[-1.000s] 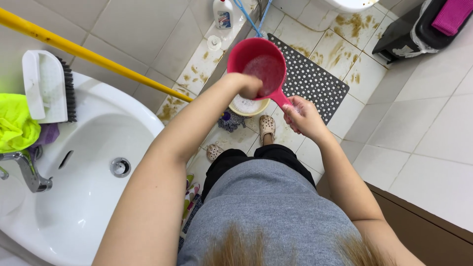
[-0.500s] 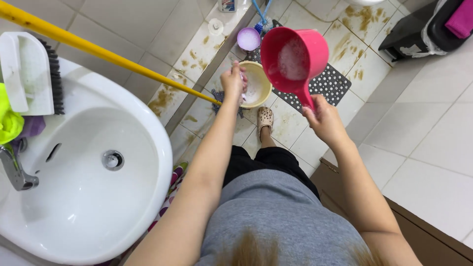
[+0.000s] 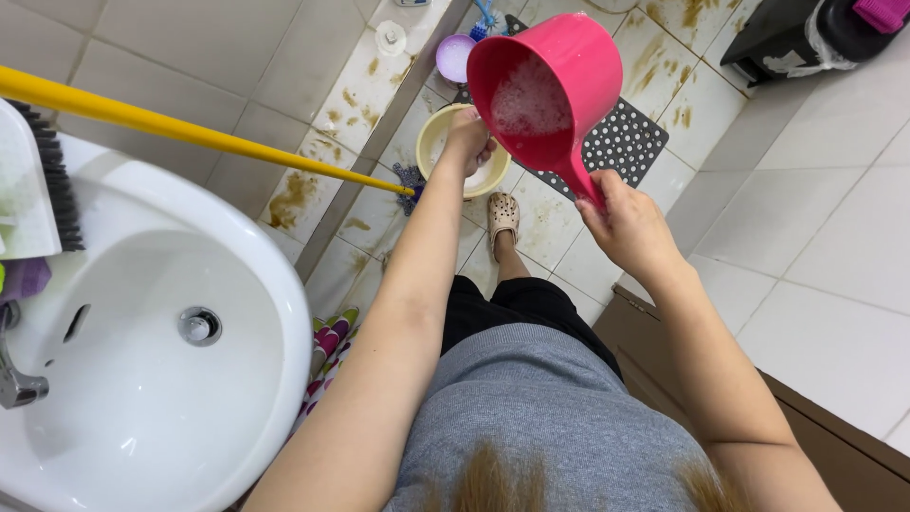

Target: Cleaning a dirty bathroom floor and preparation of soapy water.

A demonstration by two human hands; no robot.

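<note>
Head view: pink scoop point(image 3: 550, 90) raised higher than before.

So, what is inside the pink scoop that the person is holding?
White foam and some soapy water fill the pink scoop. The foam covers its bottom, so anything under it is hidden. The right hand holds the handle.

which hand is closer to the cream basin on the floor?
Left. The left hand is over the cream basin's rim; the right hand holds the pink ladle's handle, off to its right.
</note>
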